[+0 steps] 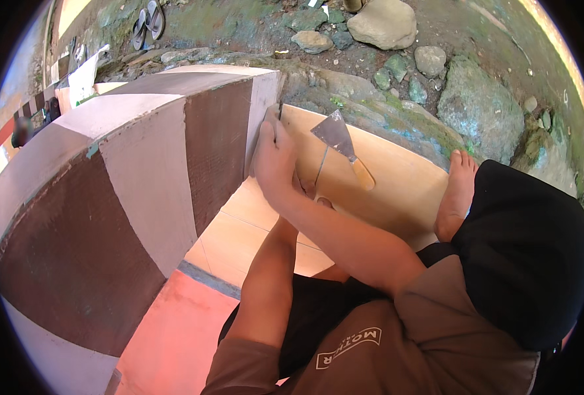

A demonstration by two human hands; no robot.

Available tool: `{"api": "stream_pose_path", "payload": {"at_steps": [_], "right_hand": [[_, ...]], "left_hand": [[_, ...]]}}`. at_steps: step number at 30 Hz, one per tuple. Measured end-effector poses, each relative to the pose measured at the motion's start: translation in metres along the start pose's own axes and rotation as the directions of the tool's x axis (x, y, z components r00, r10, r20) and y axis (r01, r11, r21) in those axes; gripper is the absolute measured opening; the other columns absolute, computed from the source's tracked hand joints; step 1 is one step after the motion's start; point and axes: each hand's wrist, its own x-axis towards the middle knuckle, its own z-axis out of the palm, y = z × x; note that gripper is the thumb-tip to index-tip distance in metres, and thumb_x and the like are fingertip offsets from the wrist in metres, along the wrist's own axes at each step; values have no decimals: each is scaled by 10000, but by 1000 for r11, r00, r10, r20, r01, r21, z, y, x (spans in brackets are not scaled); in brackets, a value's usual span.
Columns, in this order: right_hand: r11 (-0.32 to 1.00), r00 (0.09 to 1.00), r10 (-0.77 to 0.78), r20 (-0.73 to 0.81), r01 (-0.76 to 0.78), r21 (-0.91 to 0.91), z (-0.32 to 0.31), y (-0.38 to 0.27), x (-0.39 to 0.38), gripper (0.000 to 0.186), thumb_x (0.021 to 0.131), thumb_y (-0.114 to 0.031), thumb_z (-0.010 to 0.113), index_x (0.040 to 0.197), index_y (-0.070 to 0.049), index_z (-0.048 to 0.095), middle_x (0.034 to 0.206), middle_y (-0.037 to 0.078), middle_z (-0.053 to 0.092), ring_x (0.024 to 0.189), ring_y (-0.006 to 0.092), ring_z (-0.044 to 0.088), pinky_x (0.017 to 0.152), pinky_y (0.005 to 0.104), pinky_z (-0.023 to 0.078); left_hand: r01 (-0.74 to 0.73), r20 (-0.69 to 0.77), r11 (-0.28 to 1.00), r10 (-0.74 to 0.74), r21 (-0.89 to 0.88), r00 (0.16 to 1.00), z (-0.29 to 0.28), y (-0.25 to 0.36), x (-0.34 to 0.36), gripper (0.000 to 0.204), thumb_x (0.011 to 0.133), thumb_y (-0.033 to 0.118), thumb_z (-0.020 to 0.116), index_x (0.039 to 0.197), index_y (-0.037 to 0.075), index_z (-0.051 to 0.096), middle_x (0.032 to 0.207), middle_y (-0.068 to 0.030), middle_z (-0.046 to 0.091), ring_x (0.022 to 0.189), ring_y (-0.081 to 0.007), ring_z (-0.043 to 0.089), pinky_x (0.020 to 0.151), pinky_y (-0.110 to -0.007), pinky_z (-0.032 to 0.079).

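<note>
My right hand [275, 158] is at the inner corner of a low brown-and-white striped wall [216, 148], pressed to its end with the fingers bent. A greyish flat edge shows at the fingers; what it is cannot be made out. My left forearm [269, 283] passes beneath the right one, and the left hand is mostly hidden behind the right wrist. On the tan tiled ledge [397, 178], to the right of my hands, lies a putty knife [344, 148] with a worn metal blade and wooden handle. Neither hand touches it.
Beyond the ledge is rough ground with a large pale rock [382, 25] and a mossy boulder [481, 105]. Grey sandals [148, 25] lie at the far left. My bare foot [457, 191] rests at the ledge's right. Pink floor [173, 336] lies below the tiles.
</note>
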Motion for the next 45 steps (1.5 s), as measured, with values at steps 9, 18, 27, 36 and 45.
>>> {"api": "stream_pose_path", "payload": {"at_steps": [9, 18, 27, 36, 45], "right_hand": [[1000, 1000, -3, 26, 2, 31, -17, 2, 31, 441, 1013, -222, 504, 1343, 63, 571, 1310, 267, 624, 1257, 360, 594, 1050, 374, 445], [997, 997, -46, -63, 50, 65, -12, -2, 57, 420, 995, -148, 502, 1351, 66, 567, 1307, 222, 642, 1237, 328, 597, 1057, 364, 436], [961, 965, -260, 46, 263, -89, -23, 18, 33, 433, 964, -118, 476, 1363, 17, 577, 1242, 257, 656, 1162, 377, 633, 994, 391, 476], [946, 955, -297, 9, 295, -135, -12, 12, 27, 442, 921, -109, 474, 1318, 29, 612, 1094, 316, 675, 1050, 431, 661, 928, 429, 500], [935, 955, -296, 9, 291, -203, -15, 15, 32, 441, 916, -104, 474, 1314, 23, 616, 1183, 286, 671, 1118, 370, 662, 973, 380, 477]], "left_hand": [[-75, 47, 986, 69, 146, 997, 7, 3, -4, 689, 957, 474, 500, 1529, 124, 342, 1598, -93, 314, 1506, -287, 189, 1227, -534, 106], [-106, 60, 975, 96, 197, 994, 7, 8, 0, 693, 951, 474, 505, 1525, 122, 343, 1589, -106, 325, 1505, -306, 174, 1224, -538, 104], [-102, 64, 971, 90, 217, 994, 2, 3, -3, 697, 945, 475, 509, 1521, 119, 344, 1581, -118, 336, 1504, -325, 160, 1220, -542, 102], [-201, 116, 704, 168, 681, 979, 27, -36, 2, 756, 922, 484, 536, 1534, 107, 302, 1569, -118, 353, 1508, -341, 133, 1220, -536, 101], [-187, 139, 853, 136, 488, 981, -16, 23, 8, 793, 904, 502, 546, 1527, 79, 300, 1588, -163, 269, 1511, -362, 109, 1220, -533, 92]]}}
